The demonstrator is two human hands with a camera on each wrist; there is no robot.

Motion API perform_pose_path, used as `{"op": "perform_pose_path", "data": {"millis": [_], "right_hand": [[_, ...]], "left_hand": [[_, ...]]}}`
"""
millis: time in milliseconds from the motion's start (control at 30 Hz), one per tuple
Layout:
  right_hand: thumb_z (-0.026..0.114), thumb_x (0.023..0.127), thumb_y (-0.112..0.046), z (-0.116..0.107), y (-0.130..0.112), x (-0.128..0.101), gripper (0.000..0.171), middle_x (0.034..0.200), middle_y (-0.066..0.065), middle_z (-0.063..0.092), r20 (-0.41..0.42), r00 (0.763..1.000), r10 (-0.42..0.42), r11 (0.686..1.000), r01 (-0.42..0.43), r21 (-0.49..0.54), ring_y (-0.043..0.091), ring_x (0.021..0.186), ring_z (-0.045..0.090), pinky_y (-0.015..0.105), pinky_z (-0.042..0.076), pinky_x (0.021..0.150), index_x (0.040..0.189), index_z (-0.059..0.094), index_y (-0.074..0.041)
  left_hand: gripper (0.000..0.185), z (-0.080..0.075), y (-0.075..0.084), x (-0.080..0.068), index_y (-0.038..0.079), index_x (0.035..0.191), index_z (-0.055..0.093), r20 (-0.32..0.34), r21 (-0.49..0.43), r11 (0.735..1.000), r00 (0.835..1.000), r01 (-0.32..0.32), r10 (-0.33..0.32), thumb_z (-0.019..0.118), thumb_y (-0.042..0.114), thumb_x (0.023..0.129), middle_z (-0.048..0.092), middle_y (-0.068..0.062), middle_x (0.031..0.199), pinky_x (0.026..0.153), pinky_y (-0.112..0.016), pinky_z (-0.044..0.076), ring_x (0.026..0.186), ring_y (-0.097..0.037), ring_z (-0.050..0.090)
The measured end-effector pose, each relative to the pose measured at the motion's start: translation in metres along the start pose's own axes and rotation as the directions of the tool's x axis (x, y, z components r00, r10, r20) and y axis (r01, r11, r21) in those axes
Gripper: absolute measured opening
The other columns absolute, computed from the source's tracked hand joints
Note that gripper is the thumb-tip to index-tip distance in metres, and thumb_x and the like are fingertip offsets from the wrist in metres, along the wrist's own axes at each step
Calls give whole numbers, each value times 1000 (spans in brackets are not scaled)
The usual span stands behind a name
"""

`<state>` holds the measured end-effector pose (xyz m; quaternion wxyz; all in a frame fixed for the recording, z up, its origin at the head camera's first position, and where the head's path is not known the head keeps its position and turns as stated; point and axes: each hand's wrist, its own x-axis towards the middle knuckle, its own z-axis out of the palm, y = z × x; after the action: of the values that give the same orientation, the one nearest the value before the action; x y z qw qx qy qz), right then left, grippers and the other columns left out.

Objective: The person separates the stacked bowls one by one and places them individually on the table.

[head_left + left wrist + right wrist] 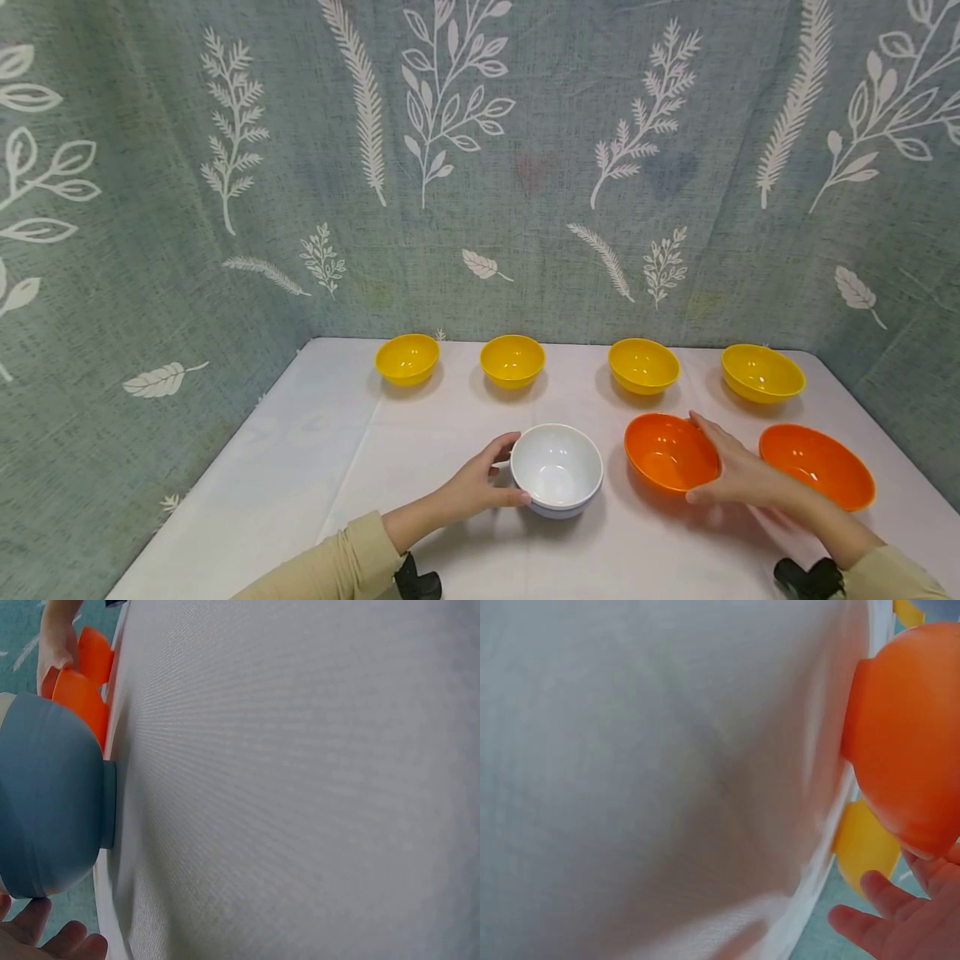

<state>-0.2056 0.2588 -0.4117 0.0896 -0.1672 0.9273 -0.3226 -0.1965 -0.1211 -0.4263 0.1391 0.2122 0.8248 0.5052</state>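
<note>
A bowl [557, 467], white inside and blue-grey outside [52, 795], stands upright in the middle of the table. My left hand [480, 483] holds it by its left side, thumb at the front and fingers round the back; in the left wrist view fingertips [34, 915] meet its wall. To the right is an orange bowl [667, 454]. My right hand [738, 471] spans its right side, thumb low at the front and fingers at the far rim. In the right wrist view this bowl [915, 735] shows its foot near the cloth, with fingers [889, 896] beside it.
Another orange bowl [821, 467] sits right of my right hand, partly behind the forearm. Along the back edge are several yellow bowls [512, 362] in a row. White cloth [315, 442] covers the table. A green leaf-patterned curtain [525, 250] encloses the back and sides.
</note>
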Motion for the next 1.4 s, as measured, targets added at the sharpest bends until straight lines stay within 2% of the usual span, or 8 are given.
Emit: {"op": "perform_pose_path", "data": {"millis": [433, 700, 933, 1000, 1100, 1200, 1267, 1400], "right_hand": [[77, 68, -37, -2, -3, -2, 111, 144, 32, 15, 25, 1000, 3, 1000, -4, 25, 50, 125, 21, 70, 27, 90, 143, 6, 4], [77, 71, -30, -6, -22, -2, 105, 145, 26, 17, -78, 989, -122, 991, 127, 50, 48, 126, 23, 69, 30, 90, 145, 7, -3], [72, 76, -23, -2, -46, -1, 95, 146, 24, 22, -101, 979, -177, 966, 193, 174, 46, 126, 28, 63, 33, 93, 146, 10, -4], [71, 78, -19, 3, -51, 1, 92, 146, 24, 22, -93, 977, -194, 949, 211, 233, 46, 126, 29, 58, 34, 96, 145, 10, -1], [69, 80, -15, 11, -55, 3, 89, 146, 23, 22, -62, 976, -209, 922, 218, 320, 47, 127, 30, 35, 39, 100, 145, 9, 0], [68, 81, -12, 19, -59, 6, 89, 146, 24, 21, -39, 970, -241, 891, 237, 386, 47, 127, 29, 11, 34, 95, 145, 8, 0], [68, 81, -12, 23, -62, 7, 88, 146, 24, 21, -30, 964, -262, 876, 251, 412, 48, 127, 29, 6, 31, 93, 145, 8, 0], [69, 80, -11, 31, -69, 9, 88, 145, 27, 22, -22, 954, -300, 855, 279, 437, 47, 127, 28, 5, 29, 93, 144, 10, 2]], "left_hand": [[84, 0, 1, -1, 5, 141, 27, 4, 3, 1000, 1000, -8, 8, 74, 32, 76, 42, -15, 136, 100, -46, 36, 125, -31, 39], [83, 0, 3, -3, 7, 141, 27, 8, 1, 1000, 1000, -14, 14, 73, 33, 77, 41, -15, 137, 100, -45, 36, 126, -31, 39], [84, 0, 5, -3, 8, 142, 26, 2, 5, 1000, 1000, -6, 6, 73, 32, 77, 39, -15, 139, 102, -45, 35, 127, -31, 37], [86, 0, 4, -3, 7, 143, 24, 7, 4, 1000, 1000, -9, 9, 73, 34, 77, 37, -16, 141, 102, -45, 34, 129, -31, 36], [89, 0, 4, -3, 5, 144, 22, 20, -1, 1000, 1000, -21, 21, 72, 36, 77, 34, -16, 143, 103, -45, 33, 131, -32, 33], [91, 1, 4, -2, 4, 144, 21, 27, -4, 1000, 999, -29, 29, 72, 37, 77, 32, -15, 145, 104, -46, 32, 133, -32, 31], [91, 1, 4, -2, 4, 144, 20, 25, -7, 1000, 999, -30, 30, 73, 37, 77, 30, -14, 146, 104, -46, 32, 134, -32, 29], [92, 2, 3, -2, 6, 145, 19, 19, -15, 999, 999, -29, 29, 73, 36, 76, 25, -11, 149, 105, -46, 31, 136, -30, 25]]}}
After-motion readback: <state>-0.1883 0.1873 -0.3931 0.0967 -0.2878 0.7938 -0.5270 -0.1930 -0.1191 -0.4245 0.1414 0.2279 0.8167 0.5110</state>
